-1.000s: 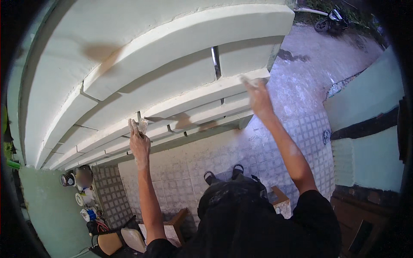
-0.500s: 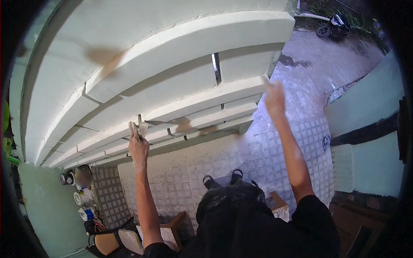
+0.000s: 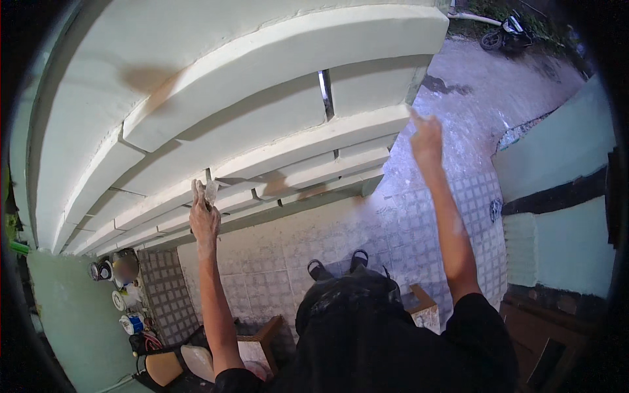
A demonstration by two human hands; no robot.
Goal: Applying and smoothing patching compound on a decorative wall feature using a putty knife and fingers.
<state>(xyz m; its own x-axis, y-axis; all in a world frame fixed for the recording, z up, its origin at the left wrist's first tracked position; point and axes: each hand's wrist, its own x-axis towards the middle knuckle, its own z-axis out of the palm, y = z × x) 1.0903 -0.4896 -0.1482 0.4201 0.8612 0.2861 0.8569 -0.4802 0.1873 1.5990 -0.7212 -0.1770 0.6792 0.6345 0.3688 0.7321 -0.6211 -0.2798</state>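
My left hand (image 3: 205, 219) is closed around a putty knife, its pale, smeared blade (image 3: 211, 192) showing beside the fingers. It is at the edge of a white ledge, close to a narrow vertical gap between wall panels. White dust covers the fingers. My right hand (image 3: 427, 141) is raised near the right end of the middle ledge (image 3: 367, 128), its fingers curled together. Something thin seems to stick out from it toward the ledge's corner, too blurred to make out. The wall (image 3: 262, 108) carries several long pale ledges, one below another.
Below lies a tiled floor (image 3: 262, 265) with white dust, where my sandalled feet stand. Chairs (image 3: 164, 369) and wooden-edged furniture (image 3: 422, 306) are close by. Buckets (image 3: 124, 267) stand at the left. A motorcycle (image 3: 508, 34) is parked beyond the wall's end.
My right hand has moved slightly right and up beside the ledge's end. My left hand has shifted a little left and up in the picture, still with the putty knife.
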